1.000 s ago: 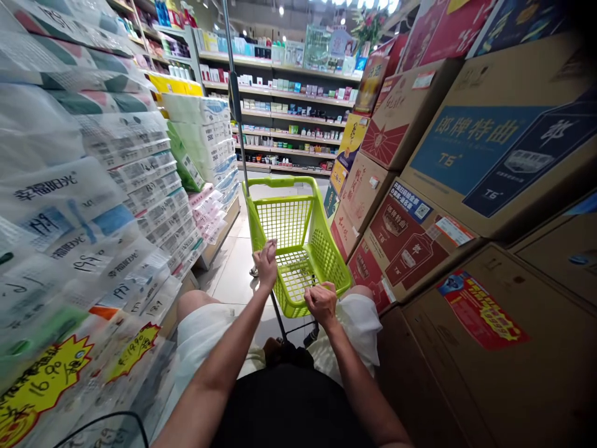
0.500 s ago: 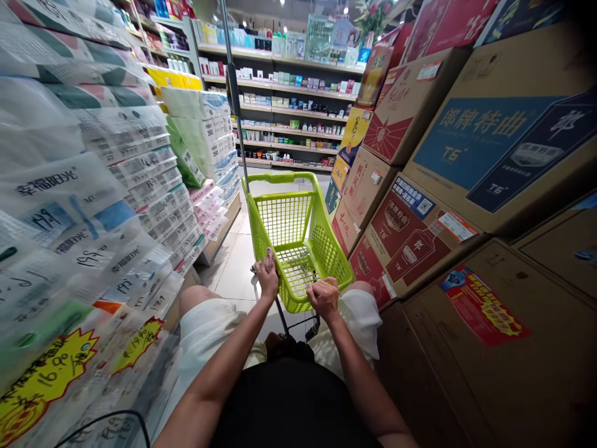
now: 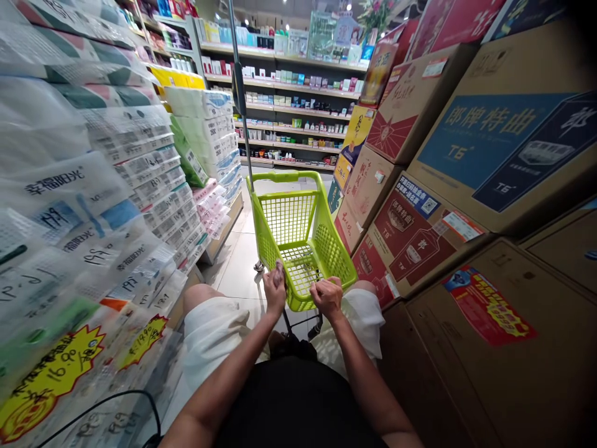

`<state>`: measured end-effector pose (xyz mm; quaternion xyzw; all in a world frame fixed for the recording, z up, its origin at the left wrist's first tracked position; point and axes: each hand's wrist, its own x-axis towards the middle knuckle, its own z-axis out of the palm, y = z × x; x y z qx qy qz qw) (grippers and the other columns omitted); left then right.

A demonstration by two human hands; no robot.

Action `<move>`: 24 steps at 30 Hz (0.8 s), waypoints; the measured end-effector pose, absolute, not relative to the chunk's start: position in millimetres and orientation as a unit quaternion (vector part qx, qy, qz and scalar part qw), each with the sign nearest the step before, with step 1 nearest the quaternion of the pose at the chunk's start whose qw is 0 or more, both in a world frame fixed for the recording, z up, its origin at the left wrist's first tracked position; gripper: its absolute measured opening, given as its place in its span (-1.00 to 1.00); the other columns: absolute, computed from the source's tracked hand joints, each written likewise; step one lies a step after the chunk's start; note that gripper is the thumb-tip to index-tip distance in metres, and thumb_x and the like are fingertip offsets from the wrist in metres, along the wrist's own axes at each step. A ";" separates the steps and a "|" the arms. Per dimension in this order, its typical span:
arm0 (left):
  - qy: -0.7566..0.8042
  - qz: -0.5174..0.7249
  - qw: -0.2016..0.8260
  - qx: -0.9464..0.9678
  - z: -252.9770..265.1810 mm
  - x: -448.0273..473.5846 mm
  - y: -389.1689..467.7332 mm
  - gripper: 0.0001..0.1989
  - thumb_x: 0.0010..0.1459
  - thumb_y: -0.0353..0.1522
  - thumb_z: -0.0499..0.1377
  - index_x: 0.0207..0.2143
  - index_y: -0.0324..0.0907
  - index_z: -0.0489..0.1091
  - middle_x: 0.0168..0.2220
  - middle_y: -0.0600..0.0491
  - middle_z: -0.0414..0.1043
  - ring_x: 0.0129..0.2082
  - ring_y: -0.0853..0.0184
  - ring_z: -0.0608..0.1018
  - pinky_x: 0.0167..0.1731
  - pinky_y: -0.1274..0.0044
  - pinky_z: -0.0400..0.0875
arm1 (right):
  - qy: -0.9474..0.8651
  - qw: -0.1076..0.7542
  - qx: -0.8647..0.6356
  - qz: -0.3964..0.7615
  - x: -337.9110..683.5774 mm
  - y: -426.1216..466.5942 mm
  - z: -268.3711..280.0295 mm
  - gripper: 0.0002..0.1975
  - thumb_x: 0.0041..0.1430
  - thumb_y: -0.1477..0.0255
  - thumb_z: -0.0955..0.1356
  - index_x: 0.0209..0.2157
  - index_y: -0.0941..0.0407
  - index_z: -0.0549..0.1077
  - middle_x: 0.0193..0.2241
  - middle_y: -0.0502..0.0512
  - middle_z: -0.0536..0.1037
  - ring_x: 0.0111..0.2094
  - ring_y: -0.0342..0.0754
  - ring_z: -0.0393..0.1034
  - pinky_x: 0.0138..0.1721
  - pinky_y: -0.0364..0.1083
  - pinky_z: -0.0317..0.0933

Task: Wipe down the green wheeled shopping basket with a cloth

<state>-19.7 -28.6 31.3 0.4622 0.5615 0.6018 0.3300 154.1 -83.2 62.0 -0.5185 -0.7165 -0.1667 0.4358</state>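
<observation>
In front of the hands (image 3: 275, 290), a green basket (image 3: 332, 250).

Pale tiled floor (image 3: 239, 250) meets stocked shelving (image 3: 298, 109); bright spots (image 3: 349, 7) above are probably ceiling lights.

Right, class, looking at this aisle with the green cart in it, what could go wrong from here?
The green cart stands close to the stacked cartons, so a swerve right might clip them. The left hand and right hand are by the cart's near end; a sudden stop might jar them. The black cable at lower left might snag.
</observation>
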 end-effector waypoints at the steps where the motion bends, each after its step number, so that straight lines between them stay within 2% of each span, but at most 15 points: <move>1: 0.549 0.605 0.338 0.467 24.4 -17.5 -41.2 -0.77 0.26 -0.20 0.21 -0.12 -0.14 0.46 -0.13 -0.01 0.32 -0.12 0.25 0.52 0.03 0.36 0.48 | -0.717 0.434 -0.521 -0.163 154.7 -83.5 61.8 -0.54 0.35 0.46 0.28 -0.68 0.10 0.25 -0.69 -0.10 0.40 -0.59 -0.21 0.20 -0.12 -0.07 0.05; 5: 0.557 0.597 0.355 0.456 37.6 -21.2 -30.3 -0.78 0.23 -0.27 0.24 -0.10 -0.15 0.48 -0.10 -0.04 0.31 -0.06 0.22 0.51 0.10 0.35 0.45 | -0.711 0.427 -0.537 -0.155 156.2 -83.7 61.2 -0.53 0.35 0.44 0.28 -0.68 0.10 0.25 -0.69 -0.09 0.40 -0.59 -0.21 0.20 -0.12 -0.06 0.06; 10: 0.606 0.576 0.345 0.427 68.7 -29.3 13.1 -0.83 0.19 -0.35 0.27 -0.15 -0.16 0.49 -0.15 0.00 0.26 -0.11 0.24 0.51 0.10 0.31 0.45 | -0.707 0.434 -0.532 -0.168 152.3 -80.6 60.2 -0.54 0.33 0.46 0.27 -0.68 0.10 0.24 -0.70 -0.10 0.39 -0.58 -0.21 0.21 -0.11 -0.08 0.06; 16: 0.544 0.593 0.374 0.462 27.8 -9.7 -76.6 -0.76 0.23 -0.18 0.24 -0.15 -0.12 0.46 -0.15 0.01 0.30 -0.17 0.25 0.55 -0.10 0.36 0.57 | -0.710 0.418 -0.545 -0.157 153.2 -81.5 61.8 -0.53 0.35 0.44 0.27 -0.68 0.09 0.26 -0.69 -0.08 0.40 -0.58 -0.20 0.21 -0.12 -0.07 0.05; 21: 0.543 0.605 0.375 0.445 50.9 -11.0 -54.9 -0.78 0.21 -0.19 0.27 -0.20 -0.14 0.48 -0.11 -0.02 0.32 -0.13 0.24 0.54 0.03 0.31 0.51 | -0.711 0.419 -0.542 -0.158 158.5 -80.7 62.6 -0.52 0.35 0.44 0.27 -0.69 0.10 0.25 -0.70 -0.09 0.40 -0.59 -0.21 0.19 -0.13 -0.07 0.04; 24: 0.568 0.614 0.362 0.412 54.0 -8.0 -34.4 -0.80 0.20 -0.24 0.24 -0.15 -0.12 0.45 -0.09 -0.02 0.32 -0.09 0.22 0.54 0.08 0.30 0.47 | -0.710 0.412 -0.548 -0.159 157.5 -79.3 61.7 -0.53 0.34 0.45 0.28 -0.70 0.10 0.24 -0.70 -0.09 0.40 -0.59 -0.21 0.19 -0.12 -0.07 0.04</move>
